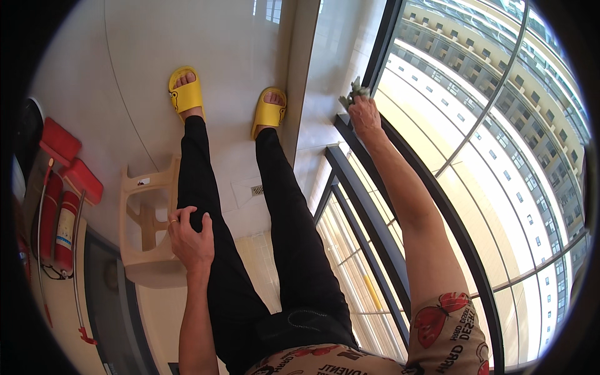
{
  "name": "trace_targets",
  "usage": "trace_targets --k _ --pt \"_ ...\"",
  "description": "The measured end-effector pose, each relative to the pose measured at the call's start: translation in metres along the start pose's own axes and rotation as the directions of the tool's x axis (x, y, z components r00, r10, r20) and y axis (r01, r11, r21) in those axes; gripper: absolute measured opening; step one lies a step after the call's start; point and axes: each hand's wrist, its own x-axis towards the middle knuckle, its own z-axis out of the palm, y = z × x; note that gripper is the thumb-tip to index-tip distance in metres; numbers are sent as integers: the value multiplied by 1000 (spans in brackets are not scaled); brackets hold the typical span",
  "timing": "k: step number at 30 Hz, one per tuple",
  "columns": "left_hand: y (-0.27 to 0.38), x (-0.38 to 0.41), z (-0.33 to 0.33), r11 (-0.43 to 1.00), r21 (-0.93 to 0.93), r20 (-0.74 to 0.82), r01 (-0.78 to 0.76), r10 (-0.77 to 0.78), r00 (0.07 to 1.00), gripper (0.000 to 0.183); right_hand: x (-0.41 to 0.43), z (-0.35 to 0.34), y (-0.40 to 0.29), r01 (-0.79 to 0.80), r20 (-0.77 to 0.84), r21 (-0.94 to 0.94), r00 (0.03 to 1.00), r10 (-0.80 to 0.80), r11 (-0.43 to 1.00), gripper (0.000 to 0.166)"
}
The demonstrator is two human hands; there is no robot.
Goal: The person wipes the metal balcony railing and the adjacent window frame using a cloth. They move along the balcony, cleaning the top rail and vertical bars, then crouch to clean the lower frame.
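Note:
My right hand (365, 116) is stretched out to the far right and grips a crumpled grey-green cloth (355, 93). The cloth is at the dark metal window frame (377, 56), beside a pale tiled ledge (323, 89). Over the black trousers (234, 281), around knee height, my left hand (192, 239) has its fingers bent and apart, with nothing in them. Whether it touches the leg I cannot tell. A ring is on one of its fingers. Just left of this hand stands a beige plastic stool (157, 274).
Yellow slide sandals (188, 96) are on my feet, on a pale tiled floor (140, 70) with a drain (257, 190). Red fire extinguishers (65, 234) and long-handled red dustpans (84, 180) stand at the left. Large window panes (422, 126) overlook a building on the right.

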Motion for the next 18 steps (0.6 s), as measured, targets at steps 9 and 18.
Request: trace_targets --k 9,18 --pt "-8 -5 9 999 37 20 9 -10 1000 24 43 -58 16 154 -278 15 950 -144 988 10" --pt "-10 -10 25 999 54 5 -1 1 1000 24 5 56 -11 294 312 -406 934 -171 865 24"
